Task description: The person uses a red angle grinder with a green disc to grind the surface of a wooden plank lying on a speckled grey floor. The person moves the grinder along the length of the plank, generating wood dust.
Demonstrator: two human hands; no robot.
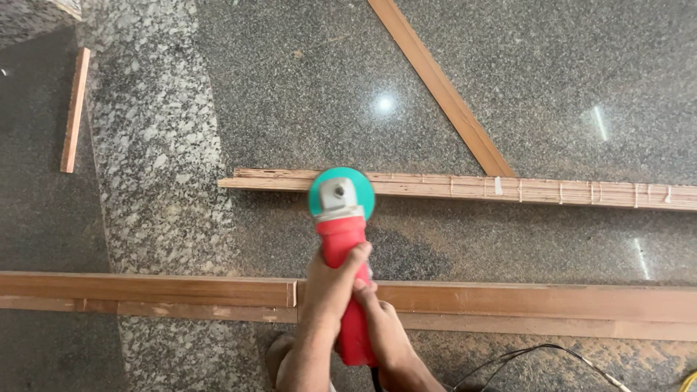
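Nearest the viewer, the left hand [330,279] and the right hand [377,316] are both clamped around the red body of an angle grinder [341,239], the left hand higher on the grip, the right hand just below and beside it. A black power cord [537,350] trails off to the right of the right hand across the granite floor [305,94]. Under the wrists lies a long wooden batten [508,299], crossing side to side. Beyond the hands, the grinder's green disc guard [363,190] touches the edge of a plywood strip [523,189]. Farther still, a slanted wooden strip [435,80] meets the plywood, and a short wooden piece [75,109] lies far left.
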